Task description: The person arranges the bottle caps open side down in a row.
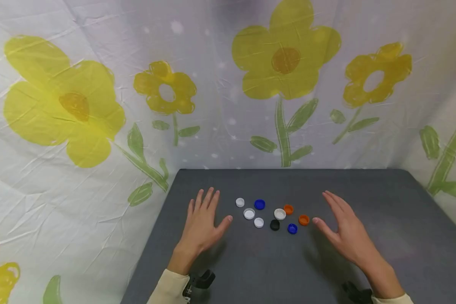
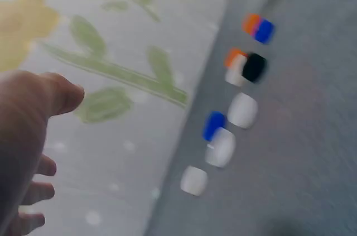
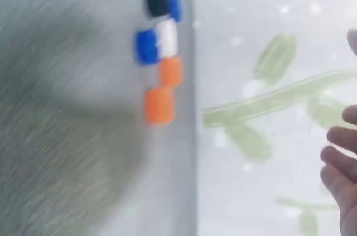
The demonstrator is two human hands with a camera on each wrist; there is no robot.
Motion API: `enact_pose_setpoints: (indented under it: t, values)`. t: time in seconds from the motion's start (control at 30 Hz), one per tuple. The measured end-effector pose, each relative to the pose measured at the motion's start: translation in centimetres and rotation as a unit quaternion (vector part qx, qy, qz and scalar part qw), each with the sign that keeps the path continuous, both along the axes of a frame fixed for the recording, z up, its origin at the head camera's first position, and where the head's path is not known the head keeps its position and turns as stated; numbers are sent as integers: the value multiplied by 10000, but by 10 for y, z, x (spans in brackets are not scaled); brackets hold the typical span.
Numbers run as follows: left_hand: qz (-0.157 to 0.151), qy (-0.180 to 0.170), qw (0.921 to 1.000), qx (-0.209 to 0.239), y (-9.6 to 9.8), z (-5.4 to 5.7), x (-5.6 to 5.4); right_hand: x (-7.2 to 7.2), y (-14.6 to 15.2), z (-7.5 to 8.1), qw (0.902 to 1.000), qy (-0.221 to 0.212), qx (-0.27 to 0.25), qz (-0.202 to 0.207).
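The step in hand appears to be a poised one, with nothing gripped: the left hand [image 1: 202, 231] is held over the tabletop [image 1: 258, 268] with fingers extended and thumb spread wide, and the right hand [image 1: 347, 237] has its straight fingers close together, thumb well apart. Between them lie nine loose, shallow caps: the white caps [image 1: 249, 213] mostly at the left, a far blue cap [image 1: 259, 204] and a near blue cap [image 1: 292, 228], a black cap [image 1: 275, 224] near the middle, and two orange caps [image 1: 304, 220] toward the right. The next move would likely call for lowering a hand and narrowing thumb and fingers on one rim; the rightmost orange cap sits just beside the right thumb, and close neighbours could get nudged.
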State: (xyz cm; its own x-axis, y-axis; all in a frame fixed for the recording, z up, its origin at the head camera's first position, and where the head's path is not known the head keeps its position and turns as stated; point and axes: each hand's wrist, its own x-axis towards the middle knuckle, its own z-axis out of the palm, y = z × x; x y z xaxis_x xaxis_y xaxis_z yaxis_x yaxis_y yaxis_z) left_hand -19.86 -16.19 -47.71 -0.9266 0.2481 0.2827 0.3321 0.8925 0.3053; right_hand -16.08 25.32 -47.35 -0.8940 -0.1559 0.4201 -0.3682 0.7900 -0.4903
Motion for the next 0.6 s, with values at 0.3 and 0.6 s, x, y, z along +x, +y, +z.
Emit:
enact_pose_setpoints:
  t: [0.3, 0.6]
  values:
    - [-10, 294, 9910, 1308, 4, 39, 10, -3, -25, 32, 9951, 817, -557, -90]
    - [-111, 318, 9771, 2101, 4, 57, 8, -17, -52, 49, 9934, 762, -851, 104]
